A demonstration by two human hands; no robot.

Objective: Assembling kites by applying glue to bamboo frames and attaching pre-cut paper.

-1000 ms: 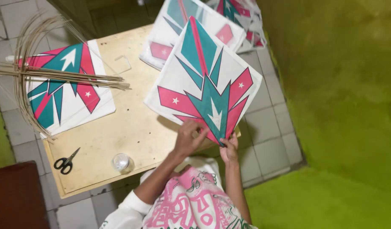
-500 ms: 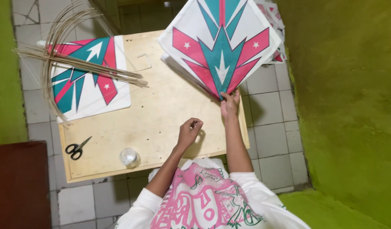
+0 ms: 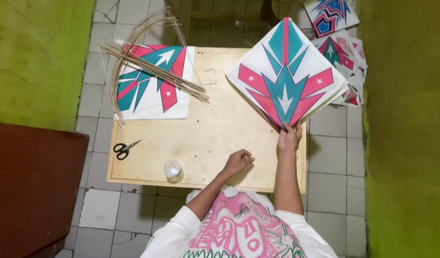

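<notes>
Low plywood table (image 3: pixel 229 134) on tiled floor, green walls. L→R: bamboo sticks (image 3: pixel 153 71) on kite sheet (image 3: pixel 153 81), scissors (image 3: pixel 124 149), glue jar (image 3: pixel 172 169). Left hand (image 3: pixel 238 162) now off the kite, curled on the board. Right hand (image 3: pixel 289 137) pinches kite (image 3: pixel 287 76) bottom tip, swung further right vs 0.5 s ago, toward the floor stack (image 3: pixel 346 57).

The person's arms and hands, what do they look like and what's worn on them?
Both arms are bare from above the elbow down. The left hand and right hand wear no gloves; no rings, watch or bracelet can be made out at this size. Short white sleeves cover the upper arms, part of a white T-shirt with a pink and green printed pattern.
</notes>
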